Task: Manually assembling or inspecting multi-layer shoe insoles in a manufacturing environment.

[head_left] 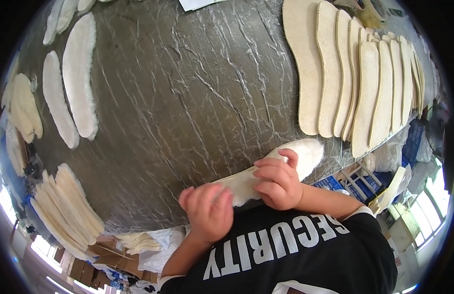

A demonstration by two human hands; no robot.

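Note:
A fluffy white insole (309, 153) lies at a slant along the near edge of the table, close to my body. My right hand (278, 180) is closed over its middle, fingers curled on the pile. At its left end, my left hand (207, 210) bends its fingers around the tip, slightly blurred; that end is hidden behind the hand.
Cream insoles (305, 73) overlap in a long row at the right. Two white fleecy insoles (80, 73) lie at the far left, above a stacked bundle of insoles (67, 210). Wrinkled clear plastic film covers the dark table (153, 108). Cardboard boxes (109, 255) stand below the near edge.

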